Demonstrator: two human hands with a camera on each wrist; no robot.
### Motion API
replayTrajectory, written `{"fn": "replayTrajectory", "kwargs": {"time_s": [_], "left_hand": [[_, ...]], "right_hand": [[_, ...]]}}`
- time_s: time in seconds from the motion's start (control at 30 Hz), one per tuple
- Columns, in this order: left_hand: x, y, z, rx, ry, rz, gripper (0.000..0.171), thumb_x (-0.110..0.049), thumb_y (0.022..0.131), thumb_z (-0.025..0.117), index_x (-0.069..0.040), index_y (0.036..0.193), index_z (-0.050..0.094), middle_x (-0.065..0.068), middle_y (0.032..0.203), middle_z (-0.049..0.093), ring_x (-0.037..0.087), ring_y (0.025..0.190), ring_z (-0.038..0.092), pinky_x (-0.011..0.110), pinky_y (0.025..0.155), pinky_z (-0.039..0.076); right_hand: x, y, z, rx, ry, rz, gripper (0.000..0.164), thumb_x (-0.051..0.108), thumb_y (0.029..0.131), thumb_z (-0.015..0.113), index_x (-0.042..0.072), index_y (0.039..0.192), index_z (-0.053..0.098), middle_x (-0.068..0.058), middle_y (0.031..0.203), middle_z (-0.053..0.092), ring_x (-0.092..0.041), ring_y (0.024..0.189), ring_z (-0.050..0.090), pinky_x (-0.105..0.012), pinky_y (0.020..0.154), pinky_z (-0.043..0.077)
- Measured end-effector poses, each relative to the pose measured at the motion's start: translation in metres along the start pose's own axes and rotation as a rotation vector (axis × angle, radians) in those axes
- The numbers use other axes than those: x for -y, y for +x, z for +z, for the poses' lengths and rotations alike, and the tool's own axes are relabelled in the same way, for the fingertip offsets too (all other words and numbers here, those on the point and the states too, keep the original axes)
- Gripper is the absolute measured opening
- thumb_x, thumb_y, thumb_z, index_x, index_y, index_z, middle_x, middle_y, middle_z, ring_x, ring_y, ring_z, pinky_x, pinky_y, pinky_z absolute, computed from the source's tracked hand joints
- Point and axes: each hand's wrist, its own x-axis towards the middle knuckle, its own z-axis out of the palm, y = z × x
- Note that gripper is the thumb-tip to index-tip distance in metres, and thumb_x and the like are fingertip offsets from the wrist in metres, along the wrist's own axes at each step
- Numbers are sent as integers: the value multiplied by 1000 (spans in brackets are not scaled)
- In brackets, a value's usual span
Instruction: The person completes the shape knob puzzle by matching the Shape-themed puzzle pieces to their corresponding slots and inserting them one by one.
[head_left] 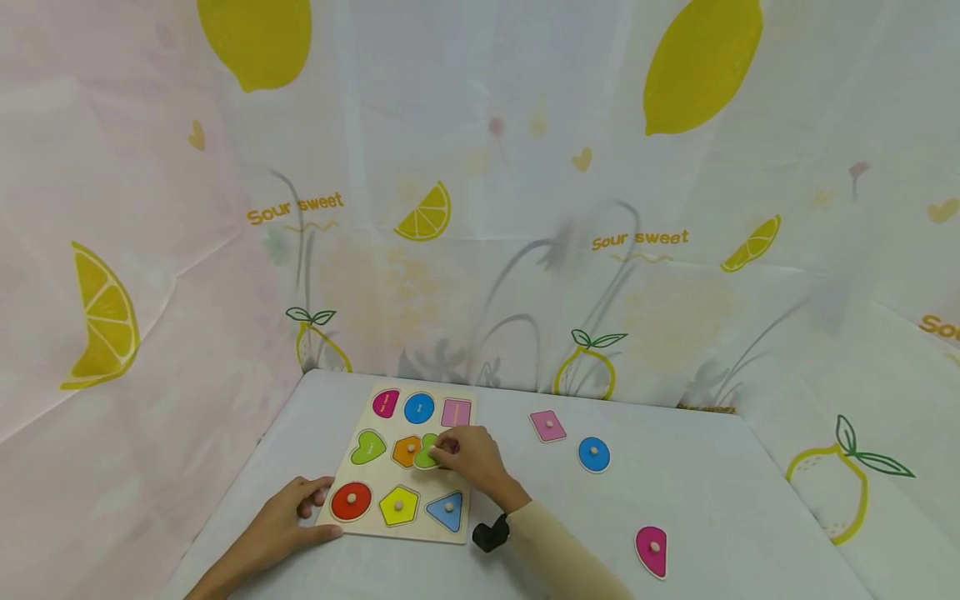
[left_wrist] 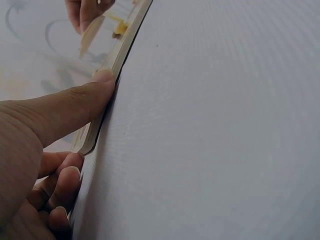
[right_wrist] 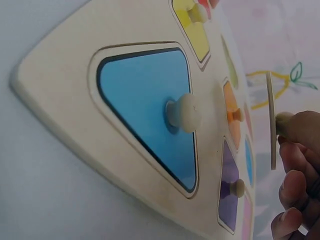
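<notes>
A wooden peg puzzle board (head_left: 375, 475) lies on the table. My right hand (head_left: 474, 457) pinches a green heart piece (head_left: 424, 454) by its knob, holding it above the board beside the orange hexagon piece (head_left: 403, 451). In the right wrist view the heart appears edge-on, raised off the board. At the board's near left corner, my left hand (head_left: 279, 521) grips the edges between thumb (left_wrist: 75, 110) and fingers. The heart-shaped recess (head_left: 368, 447) shows bare at the left. Seated are a red circle (head_left: 351, 502), yellow pentagon (head_left: 399, 505), blue triangle (head_left: 447, 510) and purple piece (right_wrist: 230, 192).
Right of the board lie a loose pink square piece (head_left: 548, 426), a blue circle piece (head_left: 594, 455) and a magenta semicircle piece (head_left: 652, 552). Along the board's far row are magenta, blue and pink recesses. A lemon-print cloth (head_left: 480, 275) stands behind the white table.
</notes>
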Motion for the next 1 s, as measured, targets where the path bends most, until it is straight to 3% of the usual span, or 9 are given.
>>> {"fn": "replayTrajectory", "kwargs": {"time_s": [0.63,1.0], "left_hand": [[1,1,0,4,-9,-2,81,-34,71,95,0,136,62,0,96,50,14,84,45,25,69,39],[1,1,-2,17,-6,-3,82,-35,72,94,2,137,61,-1,95,49,12,83,44,25,68,38]], "right_hand": [[24,29,34,25,-56,4,15,29,94,78,15,95,81,13,68,57,-2,63,45,-17,53,39],[40,45,46,91,-60,25,16,29,95,75,14,98,81,11,71,61,-2,64,49,-16,55,42]]}}
